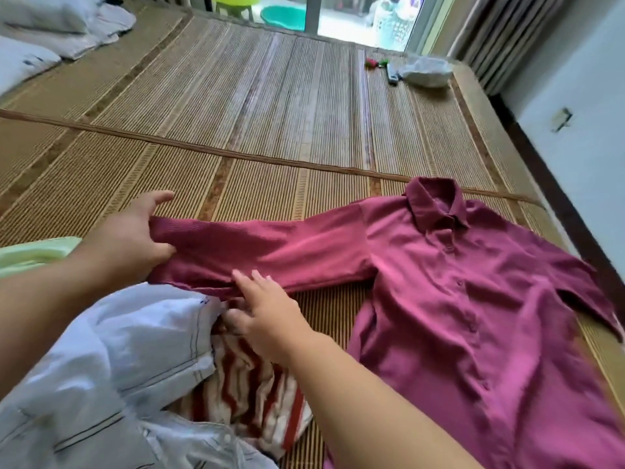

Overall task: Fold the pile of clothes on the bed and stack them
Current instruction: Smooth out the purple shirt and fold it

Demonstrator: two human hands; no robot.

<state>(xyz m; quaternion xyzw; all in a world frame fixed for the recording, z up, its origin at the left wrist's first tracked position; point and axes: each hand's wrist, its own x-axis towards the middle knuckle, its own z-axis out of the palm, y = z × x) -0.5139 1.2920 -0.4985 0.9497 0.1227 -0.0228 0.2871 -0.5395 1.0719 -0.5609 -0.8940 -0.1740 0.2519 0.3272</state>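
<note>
A maroon button-up shirt (pixel 473 299) lies face up on the bamboo mat (pixel 257 106), collar toward the far side, one sleeve stretched out to the left. My left hand (pixel 132 231) grips that sleeve's cuff end, thumb underneath. My right hand (pixel 267 309) lies on the sleeve's lower edge with straight fingers, thumb beside the fabric. Under my forearms sits the pile: a pale blue-white garment (pixel 111 367), a red-and-white striped piece (pixel 250 390) and a light green piece (pixel 37 252) at the left edge.
Folded grey and white bedding (pixel 57 25) sits at the far left corner. A plastic bag (pixel 426 71) and small items (pixel 375 62) lie at the far right of the mat. A wall (pixel 581 137) runs along the right side.
</note>
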